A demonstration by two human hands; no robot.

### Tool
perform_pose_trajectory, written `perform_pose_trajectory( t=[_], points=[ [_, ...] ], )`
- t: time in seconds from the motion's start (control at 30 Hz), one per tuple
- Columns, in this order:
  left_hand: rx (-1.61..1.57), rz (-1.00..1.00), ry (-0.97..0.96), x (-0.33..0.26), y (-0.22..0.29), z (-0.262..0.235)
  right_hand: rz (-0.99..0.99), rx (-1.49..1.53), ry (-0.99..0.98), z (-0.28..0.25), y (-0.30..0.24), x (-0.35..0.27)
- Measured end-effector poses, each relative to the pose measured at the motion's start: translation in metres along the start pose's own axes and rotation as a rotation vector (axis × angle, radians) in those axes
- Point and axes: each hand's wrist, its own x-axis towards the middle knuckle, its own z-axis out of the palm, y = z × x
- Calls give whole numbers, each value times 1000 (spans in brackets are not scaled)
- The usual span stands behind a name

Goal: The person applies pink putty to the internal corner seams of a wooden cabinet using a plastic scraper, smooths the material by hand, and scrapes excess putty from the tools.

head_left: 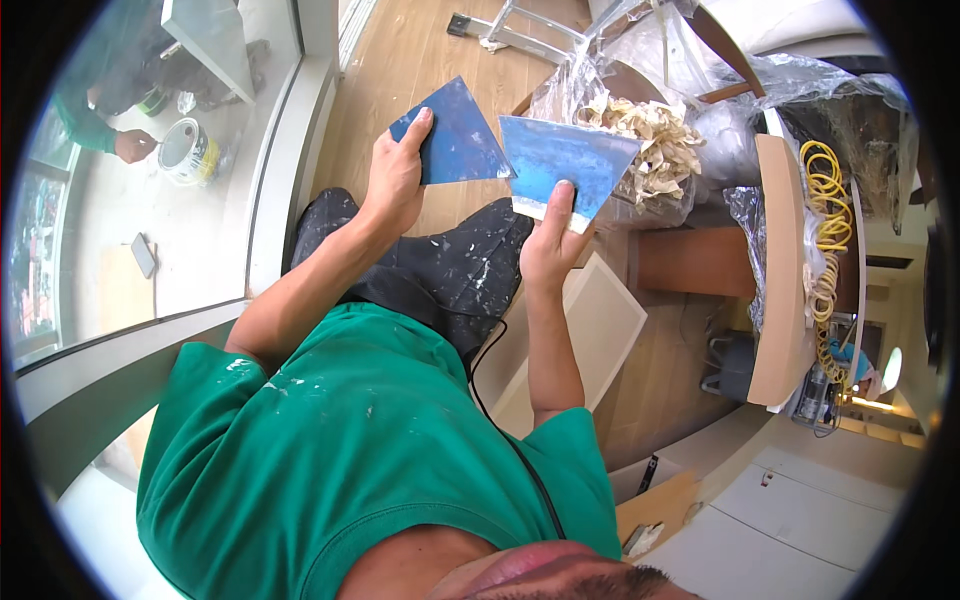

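My left hand (pixel 398 178) grips a blue flat filling spatula (pixel 458 135), its thumb lying along the face. A second blue spatula (pixel 568 160) is in my right hand (pixel 550 245), with the thumb pressed on its near edge. Whitish smears streak this right blade, and a pale strip runs along its near edge. The two blades are side by side in front of me, their neighbouring corners meeting or nearly so. My fingers beneath both blades are mostly hidden.
Left, a glass pane (pixel 215 235) shows a green-sleeved arm (pixel 85 130) by a bucket (pixel 190 152). Crumpled paper (pixel 650 145) fills a clear bag ahead right. A metal ladder (pixel 520 30) lies beyond. A pale panel (pixel 600 320), dark cable (pixel 490 400) and yellow coiled hose (pixel 825 200) are nearby.
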Motion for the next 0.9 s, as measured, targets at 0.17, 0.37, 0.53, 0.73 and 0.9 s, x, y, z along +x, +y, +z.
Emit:
perform_pose_trajectory(
  t=[0.17,0.37,0.53,0.73,0.9],
  points=[
    [13,21,26,1,-2,-5,-39,-95,-122,-3,-18,-8],
    [-38,24,44,-10,5,3,-20,-100,-102,-6,-16,-15],
    [-51,24,24,-12,9,13,-78,51,-15,1,-13,-17],
    [43,33,-60,-8,9,7,-72,-32,-89,-1,-25,-19],
    [70,26,-101,-11,8,7,-39,-46,-162,-10,-25,-21]
  ],
)
